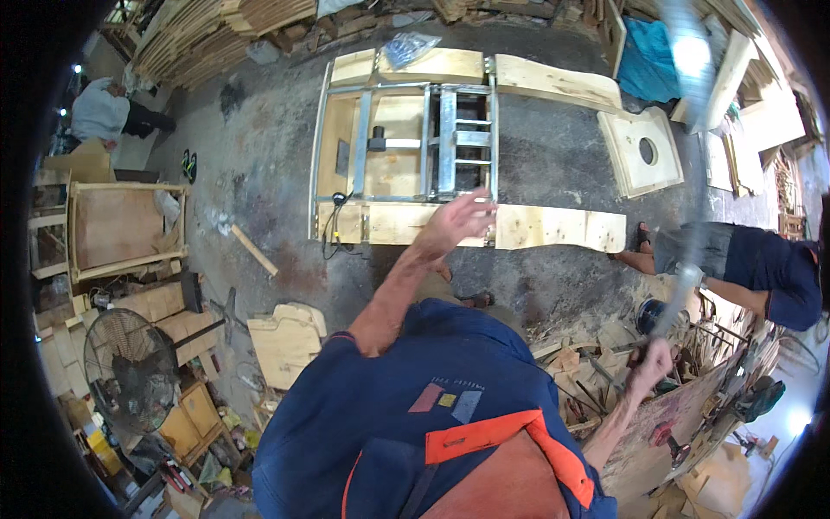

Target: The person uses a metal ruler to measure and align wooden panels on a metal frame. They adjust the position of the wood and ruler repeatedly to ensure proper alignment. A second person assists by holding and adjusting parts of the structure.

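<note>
My left hand point(456, 221) is stretched out over the near side of a wooden and metal frame point(489, 164), fingers apart and holding nothing. Whether it touches the pale board point(406, 225) beneath cannot be made out. My right hand point(650, 367) is closed, off to the right beside a cluttered workbench. From it a long, smeared silvery strip point(692, 199) rises toward the top of the view; its kind is blurred. A black plug with a cable point(337, 201) lies on the frame's near left corner. Inside the frame are metal crossbars point(447, 143) and a small black fitting point(378, 138).
A co-worker point(743, 268) bends at the right, one arm reaching toward the strip. Another person point(102, 111) is at the far left. A panel with a round hole point(644, 154) lies right of the frame. A fan point(131, 370) and a wooden stick point(254, 251) are on the left.
</note>
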Tool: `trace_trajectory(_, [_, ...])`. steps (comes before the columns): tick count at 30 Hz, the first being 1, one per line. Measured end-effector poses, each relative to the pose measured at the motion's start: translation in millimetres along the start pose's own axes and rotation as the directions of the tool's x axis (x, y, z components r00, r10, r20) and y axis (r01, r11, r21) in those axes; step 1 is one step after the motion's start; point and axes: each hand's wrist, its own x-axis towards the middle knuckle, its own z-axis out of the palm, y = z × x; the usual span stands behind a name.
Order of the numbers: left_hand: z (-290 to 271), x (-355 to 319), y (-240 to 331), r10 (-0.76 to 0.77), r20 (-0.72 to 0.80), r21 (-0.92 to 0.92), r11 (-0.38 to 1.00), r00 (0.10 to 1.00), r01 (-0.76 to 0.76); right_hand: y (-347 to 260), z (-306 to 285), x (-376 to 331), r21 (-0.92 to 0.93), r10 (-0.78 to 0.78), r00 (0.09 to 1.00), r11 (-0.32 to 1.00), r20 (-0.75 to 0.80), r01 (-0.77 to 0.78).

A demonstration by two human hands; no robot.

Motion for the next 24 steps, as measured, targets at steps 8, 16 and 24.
trace_trajectory(8, [-86,93,-39,-0.105,-0.485,-0.744,0.572,0.868,-0.347,96,114,20,-0.4,0.279,0.687,0.916,0.671,0.02])
trace_trajectory(16, [-68,158,-106,-0.18,-0.564,-0.659,0.687,0.806,-0.308,99,317,119,-0.432,0.331,0.433,0.888,0.838,0.156])
trace_trajectory(24, [-116,116,-246,-0.605,-0.537,-0.527,0.785,0.588,0.327,218,378,299,-0.49,0.137,0.623,0.753,0.77,0.439])
